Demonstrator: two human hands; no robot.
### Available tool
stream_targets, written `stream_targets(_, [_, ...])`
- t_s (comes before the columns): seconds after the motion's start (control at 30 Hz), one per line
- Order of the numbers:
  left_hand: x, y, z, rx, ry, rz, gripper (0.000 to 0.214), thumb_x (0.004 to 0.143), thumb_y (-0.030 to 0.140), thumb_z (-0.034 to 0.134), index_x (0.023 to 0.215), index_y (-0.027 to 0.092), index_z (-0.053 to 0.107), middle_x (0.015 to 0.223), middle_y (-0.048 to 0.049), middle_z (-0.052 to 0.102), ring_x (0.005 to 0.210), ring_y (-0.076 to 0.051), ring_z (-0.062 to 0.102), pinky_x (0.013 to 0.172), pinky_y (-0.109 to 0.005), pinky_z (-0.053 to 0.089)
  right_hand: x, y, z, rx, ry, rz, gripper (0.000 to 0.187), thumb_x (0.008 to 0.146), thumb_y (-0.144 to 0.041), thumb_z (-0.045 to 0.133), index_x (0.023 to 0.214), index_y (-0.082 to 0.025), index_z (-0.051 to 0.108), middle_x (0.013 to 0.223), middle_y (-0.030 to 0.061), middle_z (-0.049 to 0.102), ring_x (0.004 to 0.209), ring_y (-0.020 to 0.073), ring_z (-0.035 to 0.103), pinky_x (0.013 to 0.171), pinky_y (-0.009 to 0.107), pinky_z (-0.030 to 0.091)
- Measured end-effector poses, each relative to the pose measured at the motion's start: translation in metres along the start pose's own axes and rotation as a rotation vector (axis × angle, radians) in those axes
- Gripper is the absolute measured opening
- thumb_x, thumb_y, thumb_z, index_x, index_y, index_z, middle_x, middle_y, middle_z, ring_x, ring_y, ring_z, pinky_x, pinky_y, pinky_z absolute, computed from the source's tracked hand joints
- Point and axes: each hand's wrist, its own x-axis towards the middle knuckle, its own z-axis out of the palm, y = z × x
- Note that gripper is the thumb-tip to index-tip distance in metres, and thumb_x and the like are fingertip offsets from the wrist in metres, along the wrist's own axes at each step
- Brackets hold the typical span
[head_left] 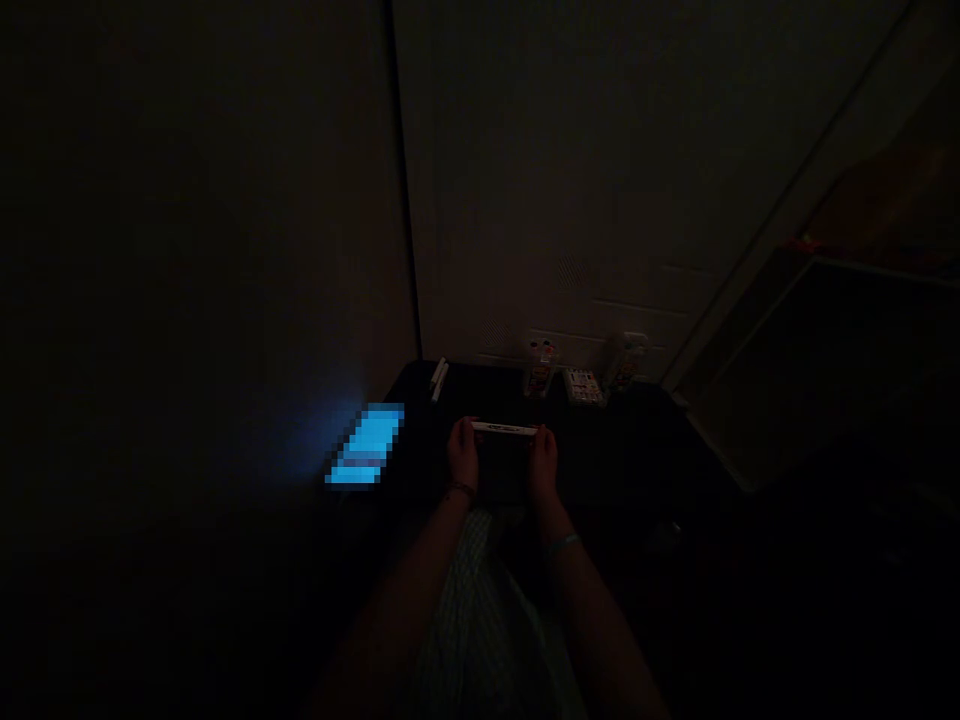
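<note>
In the dim head view, a slim white bar with dark print (504,429) is held level above the dark tabletop. Its exact kind is too dark to make out. My left hand (463,452) is closed on its left end, with a thin bracelet on the wrist. On the opposite end, my right hand (544,458) is closed too, and a band circles that wrist. The ends of the bar are partly covered by my fingers.
Two white pens (439,380) lie at the table's back left. Along the wall stand a clear container (541,370), a patterned box (585,387) and another clear container (628,362). A glowing blue, pixelated screen (366,447) is at left. The dark table (630,450) meets walls behind and left.
</note>
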Motion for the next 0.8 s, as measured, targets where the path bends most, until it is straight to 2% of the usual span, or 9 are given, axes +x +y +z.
stream_targets(0.13, [-0.001,0.002,-0.001,0.005,-0.019,0.009,0.051,0.081,0.058,0.042,0.107,0.018,0.059,0.079,-0.0024,0.06,0.064,-0.009,0.053,0.06,-0.02,0.044,-0.001,-0.002,0.0,-0.007,0.011,0.016,0.041,0.082,-0.055,0.042,0.094,-0.018,0.055,0.077,0.0001,0.056,0.066,0.011,0.049,0.062,0.022,0.041])
stream_targets(0.27, [-0.001,0.0,-0.001,0.001,-0.058,0.01,0.051,0.082,0.055,0.042,0.112,0.017,0.058,0.086,-0.0049,0.063,0.065,-0.009,0.054,0.063,-0.022,0.045,-0.003,-0.006,0.003,0.07,-0.102,0.003,0.043,0.079,-0.049,0.051,0.108,-0.018,0.056,0.095,0.0043,0.062,0.081,0.0138,0.055,0.071,0.024,0.044])
stream_targets(0.37, [-0.001,-0.003,0.001,0.09,-0.053,0.006,0.05,0.084,0.053,0.04,0.112,0.016,0.058,0.078,-0.0039,0.062,0.064,-0.011,0.054,0.062,-0.023,0.045,-0.004,-0.008,0.005,0.117,-0.148,0.017,0.043,0.078,-0.049,0.054,0.106,-0.016,0.059,0.091,0.0049,0.064,0.081,0.0147,0.057,0.073,0.026,0.044])
stream_targets(0.5, [-0.002,-0.003,0.002,0.177,-0.024,0.009,0.047,0.085,0.051,0.038,0.109,0.017,0.059,0.069,-0.0016,0.059,0.061,-0.012,0.054,0.06,-0.023,0.044,-0.004,-0.011,0.006,0.132,-0.11,0.026,0.045,0.076,-0.051,0.055,0.103,-0.016,0.061,0.085,0.003,0.063,0.077,0.014,0.056,0.072,0.026,0.044])
stream_targets(0.57, [-0.002,-0.002,0.003,0.179,-0.019,0.026,0.045,0.085,0.05,0.038,0.106,0.017,0.06,0.07,-0.0015,0.059,0.061,-0.012,0.054,0.06,-0.023,0.044,-0.004,-0.015,0.005,0.093,-0.091,0.011,0.046,0.079,-0.053,0.049,0.104,-0.016,0.061,0.081,0.0021,0.061,0.075,0.0135,0.055,0.071,0.025,0.043])
stream_targets(0.67, [-0.003,0.001,0.003,0.165,-0.028,0.043,0.044,0.085,0.05,0.038,0.103,0.018,0.061,0.072,-0.0015,0.059,0.061,-0.011,0.054,0.06,-0.023,0.044,-0.011,-0.018,0.004,0.021,0.0,-0.048,0.046,0.084,-0.053,0.039,0.105,-0.018,0.061,0.077,0.0008,0.058,0.072,0.0127,0.053,0.07,0.025,0.042])
stream_targets(0.8, [-0.005,0.004,0.002,0.162,-0.042,0.064,0.044,0.085,0.051,0.039,0.104,0.018,0.06,0.072,-0.0008,0.058,0.061,-0.011,0.052,0.059,-0.022,0.043,-0.023,-0.02,0.003,0.004,0.075,-0.122,0.041,0.085,-0.05,0.041,0.103,-0.018,0.058,0.08,0.0017,0.058,0.074,0.0134,0.052,0.071,0.026,0.042])
